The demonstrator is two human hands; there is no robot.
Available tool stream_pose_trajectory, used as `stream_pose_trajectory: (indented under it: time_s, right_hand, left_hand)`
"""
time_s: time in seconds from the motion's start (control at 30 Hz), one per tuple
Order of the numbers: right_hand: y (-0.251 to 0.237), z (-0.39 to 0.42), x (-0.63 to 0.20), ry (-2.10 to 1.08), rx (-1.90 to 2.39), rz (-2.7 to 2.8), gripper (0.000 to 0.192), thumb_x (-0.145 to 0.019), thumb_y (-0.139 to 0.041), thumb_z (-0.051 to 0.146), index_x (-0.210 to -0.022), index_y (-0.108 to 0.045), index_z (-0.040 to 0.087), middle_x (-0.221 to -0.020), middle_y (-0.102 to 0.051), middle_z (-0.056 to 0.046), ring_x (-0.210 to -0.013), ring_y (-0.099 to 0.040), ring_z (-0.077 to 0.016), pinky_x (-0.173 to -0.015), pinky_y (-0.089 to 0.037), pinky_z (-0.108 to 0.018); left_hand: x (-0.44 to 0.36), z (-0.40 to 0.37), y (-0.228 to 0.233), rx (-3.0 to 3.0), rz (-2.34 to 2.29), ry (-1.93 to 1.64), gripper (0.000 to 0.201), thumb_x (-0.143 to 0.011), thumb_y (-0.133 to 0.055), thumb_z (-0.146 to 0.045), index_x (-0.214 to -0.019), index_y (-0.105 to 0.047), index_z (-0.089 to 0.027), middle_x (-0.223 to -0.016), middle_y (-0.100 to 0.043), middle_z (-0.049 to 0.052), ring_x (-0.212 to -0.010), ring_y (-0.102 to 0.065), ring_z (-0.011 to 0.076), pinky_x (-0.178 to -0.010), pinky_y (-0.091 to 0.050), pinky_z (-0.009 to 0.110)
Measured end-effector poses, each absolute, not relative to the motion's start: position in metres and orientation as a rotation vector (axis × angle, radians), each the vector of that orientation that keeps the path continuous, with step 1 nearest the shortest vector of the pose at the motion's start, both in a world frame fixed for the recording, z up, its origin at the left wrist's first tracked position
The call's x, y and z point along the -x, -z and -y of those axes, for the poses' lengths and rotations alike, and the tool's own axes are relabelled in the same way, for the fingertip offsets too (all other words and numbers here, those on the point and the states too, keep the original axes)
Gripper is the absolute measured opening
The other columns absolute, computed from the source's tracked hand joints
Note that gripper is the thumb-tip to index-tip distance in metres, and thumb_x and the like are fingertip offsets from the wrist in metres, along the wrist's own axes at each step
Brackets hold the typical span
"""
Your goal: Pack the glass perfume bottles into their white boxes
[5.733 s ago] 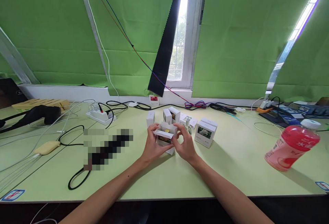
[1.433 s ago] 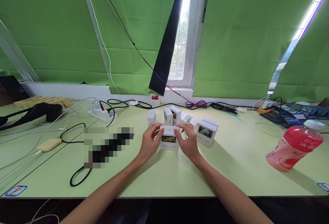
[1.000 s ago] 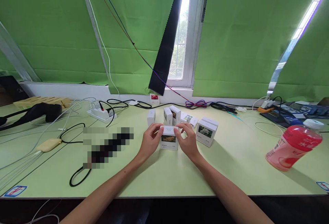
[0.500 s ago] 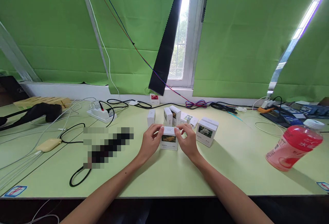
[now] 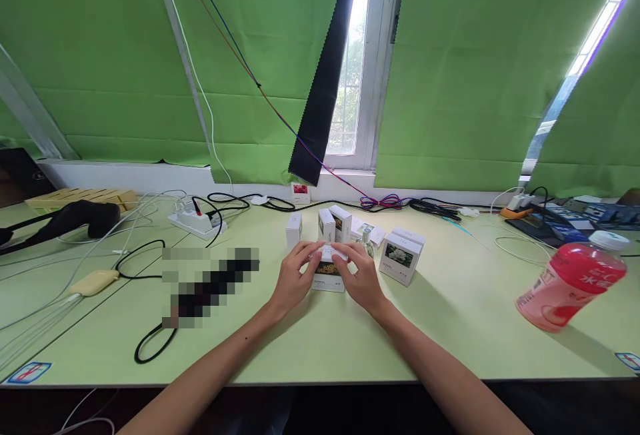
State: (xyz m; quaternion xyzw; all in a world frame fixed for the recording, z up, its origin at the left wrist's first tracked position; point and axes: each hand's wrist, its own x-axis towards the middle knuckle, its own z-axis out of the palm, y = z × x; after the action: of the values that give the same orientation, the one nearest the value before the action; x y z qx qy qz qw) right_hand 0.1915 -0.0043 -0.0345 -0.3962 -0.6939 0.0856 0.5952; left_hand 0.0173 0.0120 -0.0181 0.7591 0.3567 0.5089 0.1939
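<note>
A: Head view, status of the hands?

B: Both hands rest on one small white carton (image 5: 327, 276) standing on the green table (image 5: 310, 342). Left hand (image 5: 291, 280) curls around its left side; right hand (image 5: 361, 278) covers the right side, fingertips of both pressed on the top flap. Neither hand is closed into a fist; both grip the carton lightly.

A: Handling properties?

B: Judged light, thin card, easily dented. Hold by the side walls, not the flap.

A: Position relative to the hands?

B: Directly between the palms, under the fingertips. Beyond the fingers stand more white boxes (image 5: 334, 223); a larger flower-printed box (image 5: 401, 257) sits just right of the right hand. A pink bottle (image 5: 570, 286) lies well apart, far right.
</note>
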Motion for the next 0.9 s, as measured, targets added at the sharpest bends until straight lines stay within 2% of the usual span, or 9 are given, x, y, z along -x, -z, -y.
stream_pose_trajectory:
  time_s: [0.67,0.77,0.9]
  right_hand:
    - [0.0349,0.0035,-0.1907,-0.261,0.902,1.575,0.022,-0.098,-0.062,0.031,-0.113,-0.076,0.026,-0.1,-0.075,-0.006,-0.089,-0.063,-0.0206,-0.077,-0.053,-0.035]
    - [0.0344,0.0031,-0.1909,-0.252,0.908,1.58,0.022,-0.098,-0.061,0.031,-0.113,-0.076,0.027,-0.1,-0.076,-0.005,-0.089,-0.063,-0.0208,-0.077,-0.052,-0.035]
    - [0.0331,0.0031,-0.1918,-0.235,0.926,1.591,0.022,-0.098,-0.06,0.032,-0.114,-0.076,0.027,-0.101,-0.076,-0.005,-0.088,-0.062,-0.0214,-0.078,-0.051,-0.037]
  left_hand:
    - [-0.0167,-0.0132,0.0178,-2.131,-1.006,-1.385,0.032,-0.101,-0.051,-0.041,-0.114,-0.076,-0.025,-0.107,-0.069,0.006,-0.093,-0.067,0.0181,-0.078,-0.056,0.029]
    - [-0.0169,-0.0131,0.0181,-2.112,-1.0,-1.361,0.033,-0.1,-0.053,-0.043,-0.117,-0.074,-0.024,-0.107,-0.069,0.007,-0.092,-0.067,0.0186,-0.076,-0.056,0.029]
    - [-0.0164,-0.0125,0.0183,-2.146,-1.006,-1.327,0.035,-0.097,-0.059,-0.043,-0.126,-0.069,-0.026,-0.112,-0.068,0.008,-0.101,-0.066,0.0208,-0.079,-0.057,0.03]
